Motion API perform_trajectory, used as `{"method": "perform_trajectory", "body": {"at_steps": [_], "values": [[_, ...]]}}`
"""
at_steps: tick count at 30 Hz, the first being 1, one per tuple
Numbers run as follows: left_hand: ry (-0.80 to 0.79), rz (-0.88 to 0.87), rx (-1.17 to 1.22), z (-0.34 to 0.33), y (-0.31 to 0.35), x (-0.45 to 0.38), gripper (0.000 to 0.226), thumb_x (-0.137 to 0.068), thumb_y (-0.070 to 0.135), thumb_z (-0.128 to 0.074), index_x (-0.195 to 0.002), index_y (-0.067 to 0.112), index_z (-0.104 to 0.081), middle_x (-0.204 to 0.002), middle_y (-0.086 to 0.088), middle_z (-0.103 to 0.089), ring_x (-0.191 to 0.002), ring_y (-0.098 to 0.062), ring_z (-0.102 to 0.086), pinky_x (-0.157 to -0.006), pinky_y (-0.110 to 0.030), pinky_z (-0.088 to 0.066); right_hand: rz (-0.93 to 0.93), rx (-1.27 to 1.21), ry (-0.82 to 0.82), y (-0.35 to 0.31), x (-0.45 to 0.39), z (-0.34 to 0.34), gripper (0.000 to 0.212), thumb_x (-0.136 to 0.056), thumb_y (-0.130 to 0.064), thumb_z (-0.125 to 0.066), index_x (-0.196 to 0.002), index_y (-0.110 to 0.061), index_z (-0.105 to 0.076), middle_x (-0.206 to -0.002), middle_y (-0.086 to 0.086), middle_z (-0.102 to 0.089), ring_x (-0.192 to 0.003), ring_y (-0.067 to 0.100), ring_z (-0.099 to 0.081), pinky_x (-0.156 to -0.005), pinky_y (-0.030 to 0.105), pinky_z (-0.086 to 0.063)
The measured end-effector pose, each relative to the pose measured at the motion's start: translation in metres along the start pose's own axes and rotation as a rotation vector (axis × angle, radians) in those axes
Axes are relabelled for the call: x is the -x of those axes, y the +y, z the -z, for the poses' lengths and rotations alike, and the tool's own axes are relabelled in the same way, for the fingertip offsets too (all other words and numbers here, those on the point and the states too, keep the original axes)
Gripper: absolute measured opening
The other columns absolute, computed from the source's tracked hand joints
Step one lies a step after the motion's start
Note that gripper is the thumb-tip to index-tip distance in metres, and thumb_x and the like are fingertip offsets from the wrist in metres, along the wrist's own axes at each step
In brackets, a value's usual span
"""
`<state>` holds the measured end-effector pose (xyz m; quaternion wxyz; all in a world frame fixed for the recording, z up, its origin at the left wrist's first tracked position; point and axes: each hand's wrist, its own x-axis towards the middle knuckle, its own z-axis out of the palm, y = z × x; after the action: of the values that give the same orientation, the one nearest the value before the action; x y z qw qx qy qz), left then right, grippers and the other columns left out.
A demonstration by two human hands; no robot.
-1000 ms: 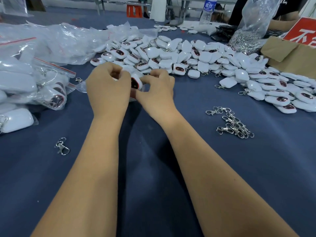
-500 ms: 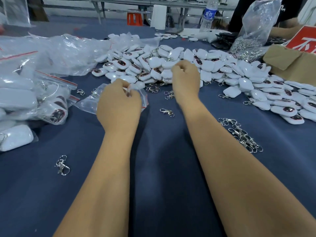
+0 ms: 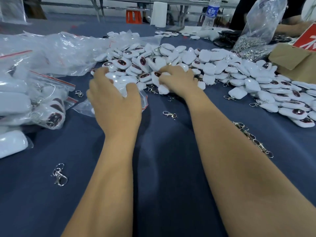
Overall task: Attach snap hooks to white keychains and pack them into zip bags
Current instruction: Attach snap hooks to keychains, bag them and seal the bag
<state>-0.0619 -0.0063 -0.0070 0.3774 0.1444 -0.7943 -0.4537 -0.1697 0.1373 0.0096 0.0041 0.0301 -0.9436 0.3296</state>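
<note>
Left grip (image 3: pixel 114 106) around bagged white keychain (image 3: pixel 119 82), right grip (image 3: pixel 177 79) clutching keychains in pile (image 3: pixel 213 65).

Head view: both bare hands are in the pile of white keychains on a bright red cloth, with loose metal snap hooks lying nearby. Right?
Not quite. The head view shows the cloth is dark blue, not red. Both bare hands, left and right, reach into the pile of white keychains, with loose metal snap hooks nearby.
</note>
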Motion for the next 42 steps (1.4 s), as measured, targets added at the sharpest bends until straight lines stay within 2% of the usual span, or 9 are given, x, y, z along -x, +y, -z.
{"method": "perform_trajectory", "body": {"at_steps": [3,7,10,13,16,21,26,33,42], "values": [[0.090,-0.113,0.092,0.004,0.009,0.005,0.053,-0.078,0.023,-0.048,-0.129,0.009,-0.049,-0.124,-0.007,-0.049,-0.111,-0.021,-0.039,-0.087,-0.007,-0.024,0.049,-0.009,0.082,0.011,0.024,-0.007,0.055,-0.079,-0.033,-0.044,-0.130,-0.053,-0.051,-0.139,-0.011,-0.051,-0.144,0.032,-0.018,-0.117,0.056,0.000],[0.000,-0.370,0.276,0.003,0.024,0.021,0.035,-0.080,0.006,-0.046,-0.112,0.010,-0.058,-0.112,0.002,-0.049,-0.102,-0.014,-0.052,-0.079,-0.023,-0.048,0.079,0.034,0.307,0.020,0.049,-0.015,0.041,-0.094,-0.036,-0.043,-0.131,-0.052,-0.051,-0.112,-0.021,-0.064,-0.150,0.022,-0.013,-0.109,0.060,0.021],[-0.225,-0.389,0.427,-0.001,0.035,0.037,0.030,-0.082,0.003,-0.043,-0.089,0.026,-0.061,-0.087,0.013,-0.059,-0.082,-0.008,-0.060,-0.067,-0.027,-0.054,0.096,0.062,0.450,0.018,0.062,-0.013,0.033,-0.099,-0.045,-0.043,-0.132,-0.049,-0.052,-0.107,-0.019,-0.059,-0.145,0.015,-0.023,-0.113,0.055,0.009],[-0.485,-0.047,0.514,-0.010,0.037,0.045,0.033,-0.083,0.006,-0.041,-0.081,0.033,-0.059,-0.078,0.016,-0.064,-0.071,-0.014,-0.066,-0.059,-0.032,-0.057,0.173,-0.142,0.596,0.016,0.075,-0.013,0.024,-0.096,-0.038,-0.056,-0.118,-0.038,-0.066,-0.105,-0.008,-0.051,-0.109,0.011,-0.040,-0.103,0.032,-0.026],[-0.487,0.196,0.471,-0.018,0.029,0.040,0.030,-0.091,0.004,-0.044,-0.098,0.030,-0.057,-0.096,0.008,-0.062,-0.085,-0.016,-0.065,-0.074,-0.038,-0.059,0.176,-0.621,0.520,0.010,0.096,-0.012,0.009,-0.092,-0.017,-0.062,-0.083,-0.017,-0.062,-0.080,-0.004,-0.054,-0.075,0.004,-0.048,-0.075,0.021,-0.040],[-0.524,0.343,0.571,-0.014,0.018,0.028,0.027,-0.093,0.008,-0.055,-0.116,0.022,-0.060,-0.110,0.001,-0.067,-0.089,-0.010,-0.065,-0.091,-0.034,-0.056,0.055,-1.063,0.250,0.002,0.112,-0.014,0.014,-0.092,-0.004,-0.063,-0.097,-0.017,-0.062,-0.078,-0.003,-0.066,-0.063,0.006,-0.060,-0.059,0.019,-0.049],[-0.575,0.303,0.597,-0.007,0.018,0.029,0.025,-0.091,0.002,-0.060,-0.112,0.014,-0.067,-0.095,-0.004,-0.072,-0.085,-0.017,-0.068,-0.082,-0.032,-0.057,0.035,-1.051,0.166,0.002,0.114,-0.016,0.030,-0.092,0.000,-0.062,-0.119,-0.012,-0.062,-0.092,0.005,-0.068,-0.065,0.007,-0.060,-0.059,0.017,-0.048],[-0.622,0.323,0.562,-0.006,0.018,0.026,0.026,-0.088,0.003,-0.062,-0.105,0.021,-0.069,-0.084,0.001,-0.068,-0.080,-0.015,-0.063,-0.089,-0.037,-0.055,0.043,-1.174,0.152,0.005,0.114,-0.010,0.020,-0.090,0.004,-0.058,-0.102,-0.008,-0.068,-0.074,-0.005,-0.069,-0.056,-0.001,-0.060,-0.051,0.010,-0.043],[-0.606,0.447,0.635,-0.005,0.018,0.023,0.028,-0.087,0.000,-0.056,-0.107,0.015,-0.067,-0.092,-0.014,-0.066,-0.077,-0.022,-0.069,-0.068,-0.035,-0.061,0.066,-1.037,0.083,0.005,0.113,-0.015,0.034,-0.085,0.011,-0.060,-0.116,-0.004,-0.060,-0.094,0.010,-0.070,-0.084,0.020,-0.065,-0.085,0.035,-0.054]]}}
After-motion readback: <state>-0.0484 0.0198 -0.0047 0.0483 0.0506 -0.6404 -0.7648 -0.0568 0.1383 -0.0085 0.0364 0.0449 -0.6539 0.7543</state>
